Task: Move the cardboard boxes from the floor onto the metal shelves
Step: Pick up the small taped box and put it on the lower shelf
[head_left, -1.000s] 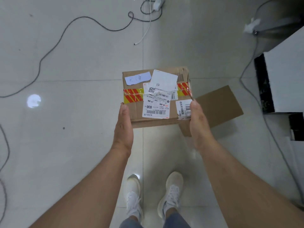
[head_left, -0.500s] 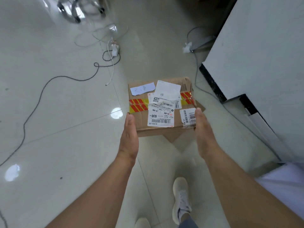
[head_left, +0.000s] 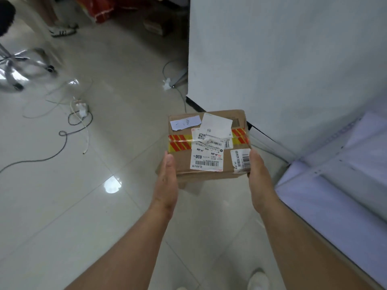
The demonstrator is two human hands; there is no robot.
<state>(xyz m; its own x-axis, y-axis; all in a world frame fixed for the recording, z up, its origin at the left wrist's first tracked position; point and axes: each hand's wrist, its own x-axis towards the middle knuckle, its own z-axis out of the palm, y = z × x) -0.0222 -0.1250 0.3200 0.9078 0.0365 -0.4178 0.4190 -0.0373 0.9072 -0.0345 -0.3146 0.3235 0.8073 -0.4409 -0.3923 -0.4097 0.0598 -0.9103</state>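
Observation:
A small cardboard box (head_left: pixel 182 158) with red-and-yellow tape and several white shipping labels is held up off the floor in front of me. My left hand (head_left: pixel 166 181) presses flat against its left side. My right hand (head_left: pixel 258 176) presses against its right side. A second piece of cardboard (head_left: pixel 191 186) peeks out on the floor just under the held box. The pale metal shelves (head_left: pixel 326 197) stand at the right, close to my right forearm.
A white wall corner (head_left: pixel 272 59) with a black baseboard rises behind the box. Loose cables and a plug (head_left: pixel 80 110) lie on the glossy tiles at left, near a chrome chair base (head_left: pixel 18 65). Another person's shoe (head_left: pixel 62 31) and a box (head_left: pixel 156 26) are far back.
The view has swung right and up: the wall and shelves now fill the right side, and a chair base and another person's shoe have appeared. Both hands still hold the box.

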